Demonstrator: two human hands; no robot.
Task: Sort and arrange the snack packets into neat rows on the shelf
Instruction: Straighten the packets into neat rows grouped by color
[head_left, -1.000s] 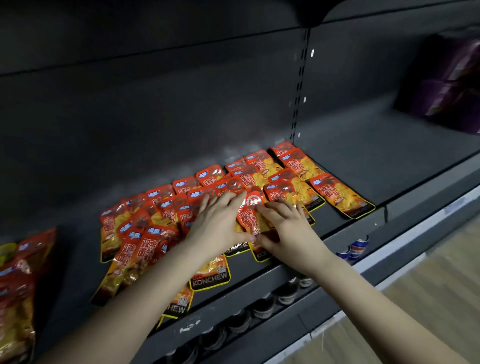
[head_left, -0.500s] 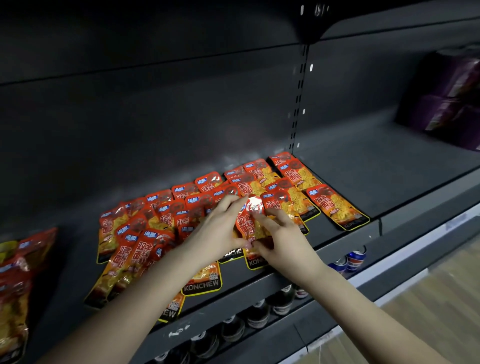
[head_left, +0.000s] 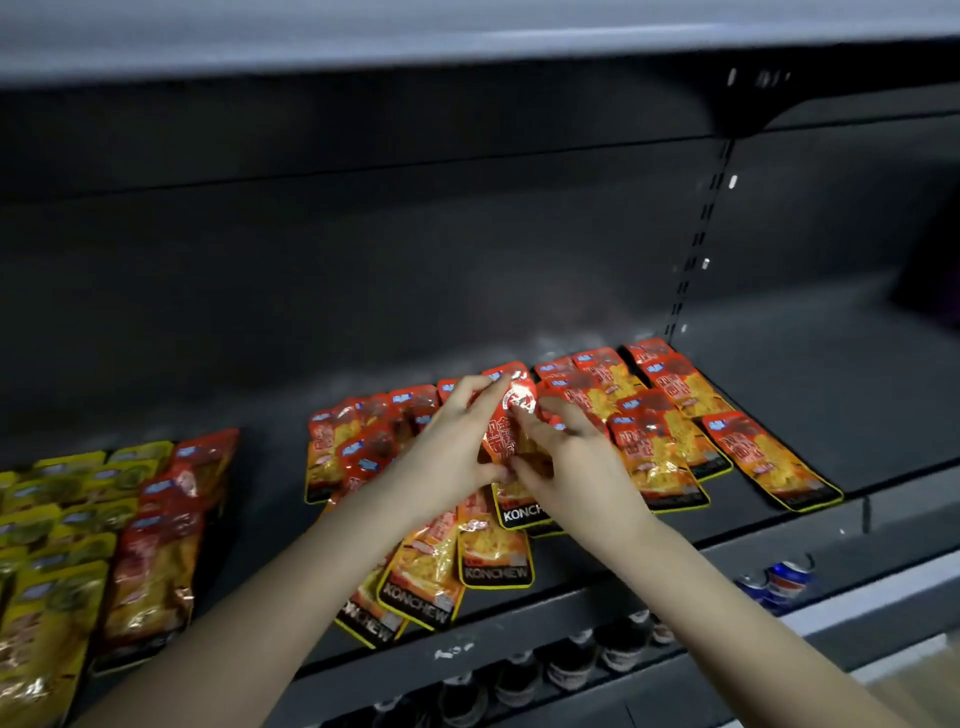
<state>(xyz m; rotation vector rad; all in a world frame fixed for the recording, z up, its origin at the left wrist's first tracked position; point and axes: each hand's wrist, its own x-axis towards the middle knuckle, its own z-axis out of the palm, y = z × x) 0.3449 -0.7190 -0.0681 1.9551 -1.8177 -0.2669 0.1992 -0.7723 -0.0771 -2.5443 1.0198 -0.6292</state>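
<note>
- Here the left hand (head_left: 452, 441) and the right hand (head_left: 576, 462) meet at the centre of the frame, both closed narrowly on one red packet (head_left: 511, 415); fingers run along its sides and the thumbs sit near its lower part, a two-sided hold that likely serves to square it before it goes down
- The red packet is raised slightly above the pile, its top end pointing toward the back wall, the same way the laid ones face
- Right of centre, the ordered packets (head_left: 670, 415) lie flat on the shelf (head_left: 831, 374) in overlapping rows, labels up and black bands toward the front; the overlap probably saves depth while keeping each label readable
- At lower centre, below the hands, loose packets (head_left: 441, 566) fan out at odd angles and reach the front lip; I judge these not yet sorted
- Left of the hands, a red cluster (head_left: 353, 436) lies partly overlapped, part of it hidden by the left forearm
- At lower left, yellow packets (head_left: 52, 545) sit well apart from the centre pile, which suggests grouping by kind
- Bottles (head_left: 519, 675) and cans (head_left: 784, 577) stand on the level below, outside the task
- The next move seems to call for laying the held packet beside the ordered rows; glossy foil may slide and disturb its neighbours
</note>
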